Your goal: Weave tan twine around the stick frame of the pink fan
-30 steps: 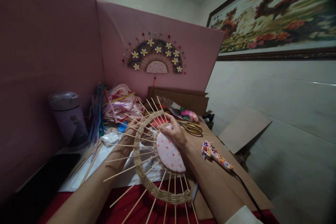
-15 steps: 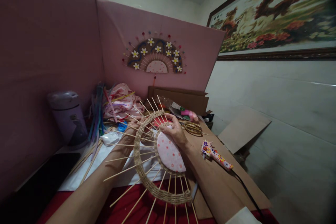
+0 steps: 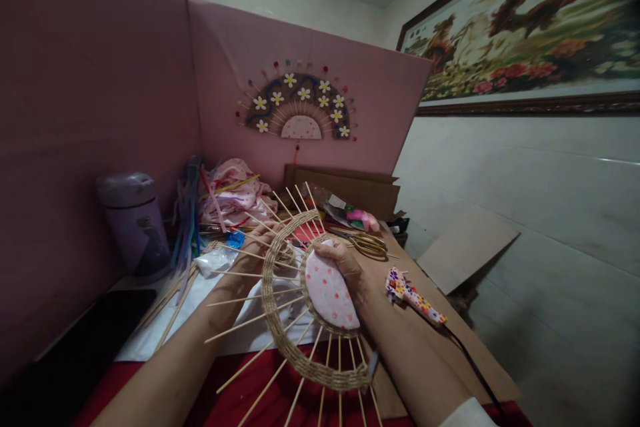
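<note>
A half-round fan frame of thin sticks and woven twine (image 3: 273,320) is tilted between my hands, its sticks pointing left and down. Its centre is a pink dotted half-disc (image 3: 330,290). My right hand (image 3: 345,267) grips this half-disc from its straight edge, thumb lying over the upper front. Behind the sticks at the upper left, my left hand (image 3: 263,243) is closed at the woven band; its fingertips are partly hidden. A small bundle of twine (image 3: 286,257) shows behind the band, near my left fingers.
To the right lies a flower-patterned glue gun (image 3: 415,300) with a black cord. Gold-handled scissors (image 3: 370,245) rest behind my right hand. A lilac tumbler (image 3: 135,223), pink cloth (image 3: 235,193) and loose sticks stand left. A finished flowered fan (image 3: 300,107) hangs on the pink panel.
My right hand's fingers have come away from the outer band's upper end, and its thumb now lies on the pink half-disc. The fan has shifted slightly right in view.
</note>
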Motion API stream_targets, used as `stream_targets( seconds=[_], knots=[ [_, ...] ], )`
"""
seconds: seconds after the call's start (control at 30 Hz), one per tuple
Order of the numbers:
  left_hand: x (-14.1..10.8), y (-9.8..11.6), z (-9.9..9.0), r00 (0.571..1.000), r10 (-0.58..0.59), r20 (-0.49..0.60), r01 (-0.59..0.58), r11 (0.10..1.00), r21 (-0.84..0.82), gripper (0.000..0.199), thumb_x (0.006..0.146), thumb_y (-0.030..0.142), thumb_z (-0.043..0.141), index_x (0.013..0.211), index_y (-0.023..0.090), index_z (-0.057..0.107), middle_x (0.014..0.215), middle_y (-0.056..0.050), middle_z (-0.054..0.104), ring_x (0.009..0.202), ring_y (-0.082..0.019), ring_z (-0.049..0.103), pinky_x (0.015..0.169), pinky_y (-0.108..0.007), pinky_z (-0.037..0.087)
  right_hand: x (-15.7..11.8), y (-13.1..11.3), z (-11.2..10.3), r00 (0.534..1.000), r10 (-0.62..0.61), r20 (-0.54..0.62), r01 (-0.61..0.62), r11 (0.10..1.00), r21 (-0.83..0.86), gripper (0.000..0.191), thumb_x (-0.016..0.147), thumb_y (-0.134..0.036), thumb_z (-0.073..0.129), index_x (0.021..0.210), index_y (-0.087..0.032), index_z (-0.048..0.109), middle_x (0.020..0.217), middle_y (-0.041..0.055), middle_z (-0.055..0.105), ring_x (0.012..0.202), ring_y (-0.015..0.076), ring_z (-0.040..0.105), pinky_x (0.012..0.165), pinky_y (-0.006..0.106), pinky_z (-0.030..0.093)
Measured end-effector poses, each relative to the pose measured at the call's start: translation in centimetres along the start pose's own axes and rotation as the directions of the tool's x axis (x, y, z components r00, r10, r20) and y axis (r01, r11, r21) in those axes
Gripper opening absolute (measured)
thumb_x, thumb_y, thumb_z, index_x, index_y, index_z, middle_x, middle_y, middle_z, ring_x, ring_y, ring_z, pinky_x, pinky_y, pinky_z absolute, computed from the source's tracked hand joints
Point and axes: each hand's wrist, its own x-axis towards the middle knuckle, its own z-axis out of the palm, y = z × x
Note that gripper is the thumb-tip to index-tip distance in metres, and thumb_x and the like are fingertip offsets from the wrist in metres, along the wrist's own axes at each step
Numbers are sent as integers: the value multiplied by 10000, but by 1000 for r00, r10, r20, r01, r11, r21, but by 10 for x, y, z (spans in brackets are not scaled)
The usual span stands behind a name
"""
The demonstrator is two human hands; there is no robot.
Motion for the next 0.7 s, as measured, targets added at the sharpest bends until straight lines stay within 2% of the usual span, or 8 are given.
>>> stream_targets(
  seconds=[0.1,0.2,0.4,0.7],
  knots=[
    [14,1,4,1000,1,15,-1,1000,18,233,635,240,716,830,167,611,676,1,626,549,-119,553,515,-249,448,-4,-2,3,1000,-22,-5,22,1000,-2,292,538,-225,773,560,-157,490,451,-68,482,376,48,410,389,176,323],
    [18,3,3,999,-24,32,22,999,44,187,617,217,722,755,149,616,631,-1,623,498,-115,543,480,-246,427,-6,-3,3,1000,-10,-27,10,1000,-5,292,552,-240,765,564,-165,483,449,-68,487,378,61,427,390,187,330],
    [25,-4,-13,998,-13,66,8,997,72,239,616,242,739,811,133,653,639,-15,641,481,-112,550,458,-234,420,-2,-2,2,999,-17,-44,16,1000,-23,280,538,-248,777,582,-158,516,468,-62,515,386,57,425,403,190,319],
    [33,-10,-19,995,72,-64,-57,977,206,222,589,294,763,722,133,689,559,-9,617,437,-85,506,428,-199,383,4,4,-2,996,-33,-82,33,999,-7,289,530,-281,790,581,-154,535,462,-65,507,393,51,408,414,184,297]
  ],
)
